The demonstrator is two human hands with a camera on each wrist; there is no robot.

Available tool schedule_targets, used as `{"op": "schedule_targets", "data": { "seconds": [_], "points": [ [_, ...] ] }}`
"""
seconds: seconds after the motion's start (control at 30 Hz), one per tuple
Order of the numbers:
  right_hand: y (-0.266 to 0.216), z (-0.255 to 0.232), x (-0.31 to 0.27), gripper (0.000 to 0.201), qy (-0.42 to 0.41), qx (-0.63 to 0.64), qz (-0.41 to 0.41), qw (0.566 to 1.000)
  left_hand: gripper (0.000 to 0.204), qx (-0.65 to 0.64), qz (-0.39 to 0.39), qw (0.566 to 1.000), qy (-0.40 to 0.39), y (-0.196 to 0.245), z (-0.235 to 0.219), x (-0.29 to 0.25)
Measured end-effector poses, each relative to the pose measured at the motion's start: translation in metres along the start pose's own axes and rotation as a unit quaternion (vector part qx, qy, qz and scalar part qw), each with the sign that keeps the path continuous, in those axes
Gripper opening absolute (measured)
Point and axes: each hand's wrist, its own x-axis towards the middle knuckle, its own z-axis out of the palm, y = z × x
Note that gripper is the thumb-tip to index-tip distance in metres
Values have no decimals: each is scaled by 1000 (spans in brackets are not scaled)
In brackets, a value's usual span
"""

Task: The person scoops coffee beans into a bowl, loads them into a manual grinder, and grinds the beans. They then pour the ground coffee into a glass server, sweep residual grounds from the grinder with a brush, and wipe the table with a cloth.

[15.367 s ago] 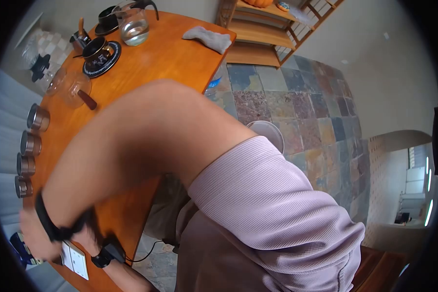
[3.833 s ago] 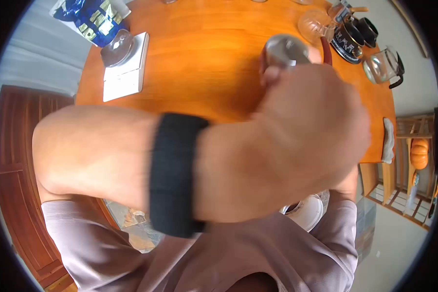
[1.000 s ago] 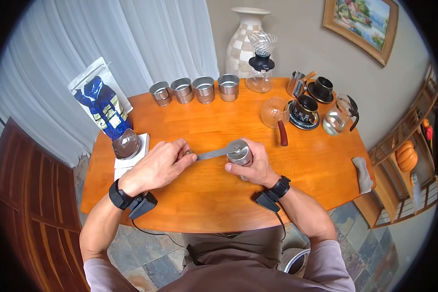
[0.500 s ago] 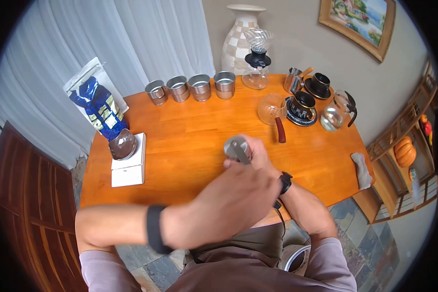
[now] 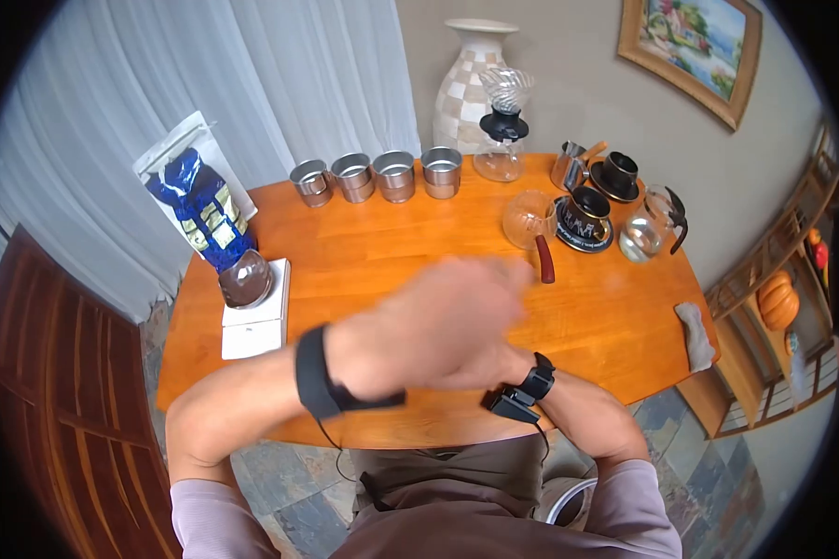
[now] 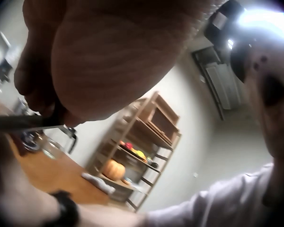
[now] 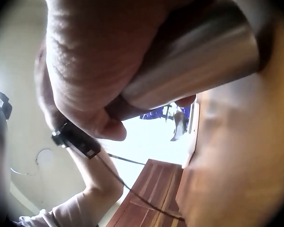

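A steel hand coffee grinder [image 7: 199,56] is held low over the table by my right hand [image 7: 94,56], its fingers wrapped round the cylindrical body. My left hand [image 5: 429,326], blurred by motion, passes over it and hides the grinder and most of my right hand in the head view. In the left wrist view, the flat crank arm [image 6: 23,123] runs under my left hand, whose curled fingers grip its end; the knob itself is hidden.
A white scale [image 5: 254,340] bears a glass bowl [image 5: 247,279] of dark contents, beside a blue-white bag [image 5: 200,210]. Several steel cups [image 5: 396,177], a glass dripper [image 5: 503,126], a red-handled glass pot [image 5: 529,224], black cups and a water jug [image 5: 641,238] stand behind. A cloth [image 5: 694,337] lies right.
My left hand has swung round from the grinder's left side, past its near side and over it, turning the crank. My right hand keeps holding the body in nearly the same place.
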Motion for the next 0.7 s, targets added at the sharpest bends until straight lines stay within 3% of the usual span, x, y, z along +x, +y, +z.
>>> {"op": "schedule_targets", "data": {
  "seconds": [0.1,0.17,0.23,0.27,0.3,0.37,0.43,0.5,0.53,0.57,0.63,0.67,0.7],
  "points": [
    [10,-15,0,26,99,63,107,987,21,9,-33,999,-26,62,6,-15],
    [17,-21,1,24,145,93,152,973,19,182,-126,969,-108,79,-11,-45],
    [21,-27,5,26,191,63,61,978,17,141,-185,962,-141,49,-23,-75],
    [15,-26,3,26,200,73,72,974,15,93,-248,958,-112,33,-26,-83],
    [6,-25,4,28,158,79,111,978,14,46,-314,945,-78,18,-30,-88],
    [-4,-17,-3,31,103,95,168,976,18,-27,-367,924,-103,-13,-40,-88],
    [-7,-11,2,34,62,22,58,996,25,-9,-346,937,-53,-46,-32,-79],
    [-2,-1,-3,35,26,11,40,999,29,-16,-337,941,-38,-65,-17,-54],
    [2,1,0,36,-2,-10,9,1000,30,-5,-291,957,-12,-63,-11,-39],
    [3,3,-1,36,-9,-5,12,1000,30,0,-249,969,10,-55,-5,-26],
    [9,5,-3,34,34,-20,38,998,28,-22,-57,997,52,-32,2,-7],
    [16,9,-3,32,114,-11,-51,992,25,-56,-69,995,36,-10,7,-4],
    [23,4,-3,32,117,-7,-43,992,22,-92,-80,992,18,15,10,-5]
  ]
}}
